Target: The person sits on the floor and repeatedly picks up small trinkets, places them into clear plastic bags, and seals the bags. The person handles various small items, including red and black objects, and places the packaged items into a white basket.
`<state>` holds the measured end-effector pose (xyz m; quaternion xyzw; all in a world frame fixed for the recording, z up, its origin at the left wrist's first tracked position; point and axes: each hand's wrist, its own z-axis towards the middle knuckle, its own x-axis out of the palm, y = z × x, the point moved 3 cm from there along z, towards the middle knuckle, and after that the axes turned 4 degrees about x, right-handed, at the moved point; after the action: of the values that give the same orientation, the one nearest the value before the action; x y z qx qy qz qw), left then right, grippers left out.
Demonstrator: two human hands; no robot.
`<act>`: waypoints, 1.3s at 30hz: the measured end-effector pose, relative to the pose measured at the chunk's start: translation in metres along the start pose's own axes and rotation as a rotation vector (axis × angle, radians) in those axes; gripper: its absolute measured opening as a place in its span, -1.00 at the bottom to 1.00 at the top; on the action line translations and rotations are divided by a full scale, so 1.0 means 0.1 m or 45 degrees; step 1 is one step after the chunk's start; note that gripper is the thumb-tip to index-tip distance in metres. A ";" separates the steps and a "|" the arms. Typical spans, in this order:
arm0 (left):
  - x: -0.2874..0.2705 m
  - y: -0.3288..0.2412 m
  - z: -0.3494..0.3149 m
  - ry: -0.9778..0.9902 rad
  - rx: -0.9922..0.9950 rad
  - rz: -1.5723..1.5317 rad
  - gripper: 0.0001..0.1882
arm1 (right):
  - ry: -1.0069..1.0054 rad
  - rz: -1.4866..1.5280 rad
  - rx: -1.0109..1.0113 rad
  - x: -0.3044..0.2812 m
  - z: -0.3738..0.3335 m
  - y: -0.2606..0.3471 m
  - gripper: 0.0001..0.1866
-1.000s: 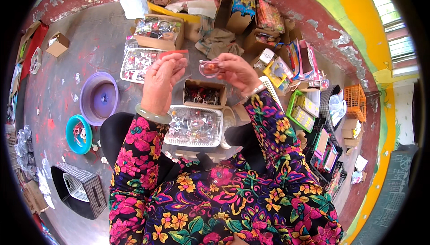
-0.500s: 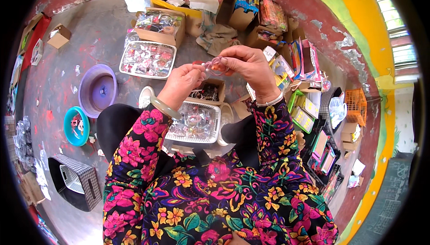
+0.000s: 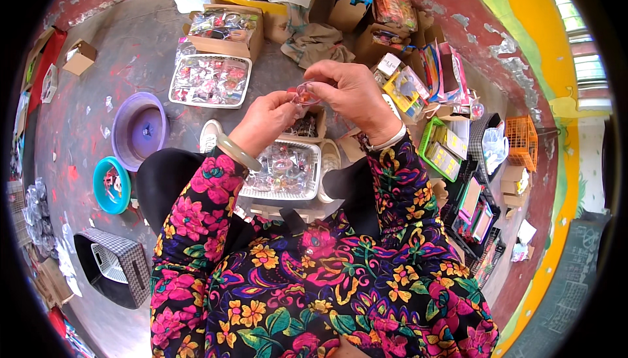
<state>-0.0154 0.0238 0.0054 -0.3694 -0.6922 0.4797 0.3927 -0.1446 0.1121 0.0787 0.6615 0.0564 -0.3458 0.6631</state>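
Observation:
In front of my chest, both hands meet at a thin pink looped band that looks like a hair tie [image 3: 305,94]. My left hand [image 3: 267,120], with a pale bangle at its wrist, pinches the band's left side between thumb and fingertips. From the right, my right hand [image 3: 353,100] closes thumb and fingers on its other side. Something small and red shows by the fingertips, too small to name. Below the hands stands a cardboard box [image 3: 320,122] of small dark items, partly hidden by them. Nearer me, a white basket [image 3: 316,173] holds small clear packets.
Ahead left are another white basket [image 3: 173,90] of packets and a full carton [image 3: 242,47]. A purple basin [image 3: 121,132], a teal basin [image 3: 98,191] and a checked bin [image 3: 134,273] stand left. At right are a green tray [image 3: 432,132], black crates [image 3: 487,194] and an orange crate [image 3: 522,142].
Both hands remain at the pink hair tie and have shifted slightly. The right hand has turned and moved a little left, its fingers more closed over the loop. The view has tilted slightly.

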 end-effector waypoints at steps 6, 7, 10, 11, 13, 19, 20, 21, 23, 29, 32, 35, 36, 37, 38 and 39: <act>0.01 -0.05 -0.08 0.062 -0.112 -0.490 -0.74 | -0.168 -0.335 -0.258 -0.03 -0.02 0.15 -0.93; 0.01 -0.07 -0.08 0.079 -0.106 -0.548 -0.75 | -0.175 -0.396 -0.301 -0.03 -0.02 0.16 -0.93; 0.03 -0.15 -0.10 0.140 -0.118 -0.623 -0.75 | -0.211 -0.520 -0.401 -0.03 -0.02 0.19 -0.94; 0.04 -0.18 -0.12 0.149 -0.124 -0.634 -0.75 | -0.233 -0.520 -0.414 -0.02 -0.02 0.18 -0.95; 0.06 -0.24 -0.13 0.167 -0.133 -0.653 -0.74 | -0.257 -0.529 -0.433 -0.02 -0.01 0.17 -0.95; 0.06 -0.15 -0.10 0.164 -0.089 -0.609 -0.74 | -0.262 -0.553 -0.527 -0.03 0.00 0.21 -0.91; 0.06 -0.14 -0.09 0.167 -0.099 -0.608 -0.75 | -0.254 -0.535 -0.560 -0.04 0.00 0.22 -0.90; 0.05 -0.14 -0.09 0.170 -0.108 -0.607 -0.76 | -0.245 -0.516 -0.592 -0.04 0.00 0.23 -0.89; 0.04 -0.14 -0.09 0.166 -0.125 -0.594 -0.78 | -0.235 -0.468 -0.636 -0.05 0.00 0.23 -0.87; 0.04 -0.16 -0.09 0.127 -0.136 -0.507 -0.79 | -0.165 -0.503 -0.639 -0.10 0.01 0.21 -0.88; 0.05 -0.15 -0.10 0.105 -0.111 -0.439 -0.79 | -0.107 -0.504 -0.586 -0.08 0.01 0.24 -0.88; 0.06 -0.14 -0.09 0.098 -0.084 -0.373 -0.79 | -0.071 -0.490 -0.552 -0.07 0.00 0.24 -0.87; 0.05 -0.14 -0.09 0.106 -0.076 -0.363 -0.78 | -0.060 -0.484 -0.550 -0.06 0.00 0.24 -0.86; 0.05 -0.14 -0.09 0.114 -0.067 -0.354 -0.78 | -0.048 -0.473 -0.545 -0.06 0.00 0.23 -0.87; 0.04 -0.14 -0.09 0.116 -0.064 -0.346 -0.78 | -0.036 -0.462 -0.540 -0.07 0.01 0.23 -0.87; 0.04 -0.14 -0.09 0.122 -0.060 -0.339 -0.78 | -0.025 -0.452 -0.533 -0.07 0.01 0.22 -0.87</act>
<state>-0.0114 0.0273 0.0212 -0.3059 -0.7266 0.3890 0.4766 -0.1385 0.1115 0.1012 0.4864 0.2353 -0.4439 0.7149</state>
